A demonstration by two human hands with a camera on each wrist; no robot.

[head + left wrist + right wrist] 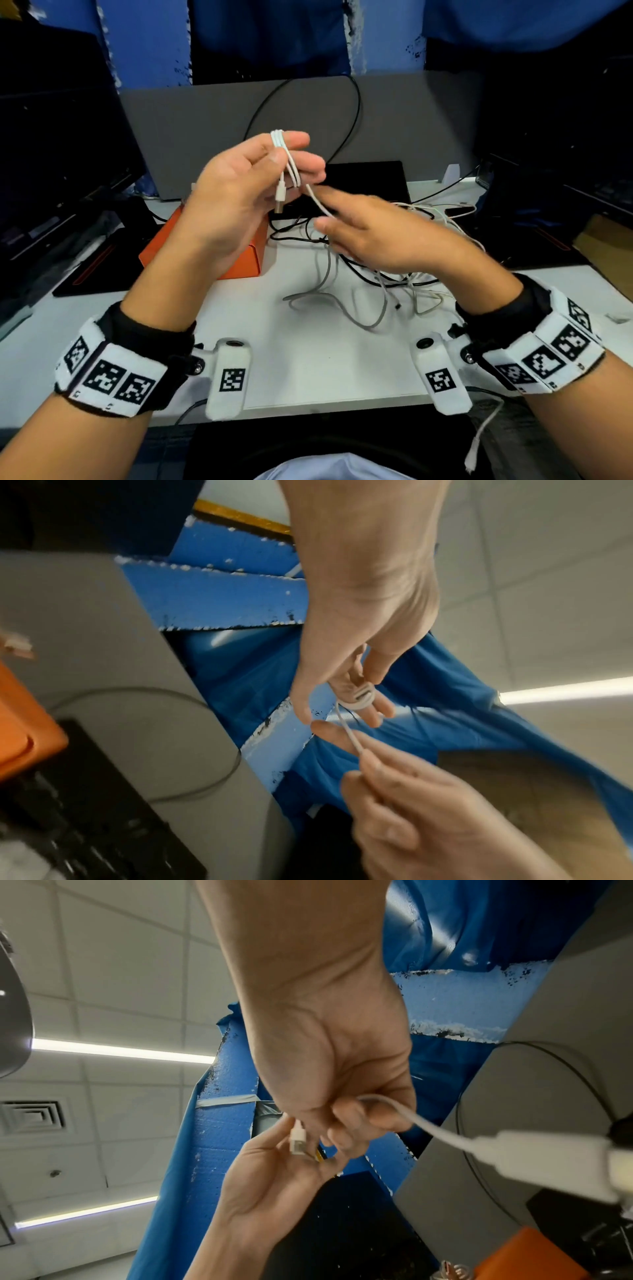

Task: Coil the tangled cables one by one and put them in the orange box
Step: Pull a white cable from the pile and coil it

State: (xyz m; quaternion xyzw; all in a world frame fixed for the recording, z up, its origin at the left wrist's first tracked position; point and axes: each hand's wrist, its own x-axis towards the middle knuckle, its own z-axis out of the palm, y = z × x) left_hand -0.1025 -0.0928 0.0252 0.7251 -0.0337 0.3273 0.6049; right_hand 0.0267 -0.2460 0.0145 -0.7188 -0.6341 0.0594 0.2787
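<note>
My left hand (284, 161) is raised above the table, with a white cable (289, 161) wound in loops round its fingers and pinched under the thumb. A small connector (280, 195) hangs at the palm. The loops (361, 696) show on the fingers in the left wrist view. My right hand (329, 219) sits just right of it and pinches the loose strand (352, 737); the far plug (548, 1158) dangles close to the right wrist camera. The orange box (253, 253) stands on the table, partly hidden behind my left forearm.
A tangle of grey, white and black cables (376, 284) lies on the white table (308, 359) under my right hand. A black device (370, 185) and a grey partition (205, 120) with a black cable loop stand behind. Dark monitors flank both sides.
</note>
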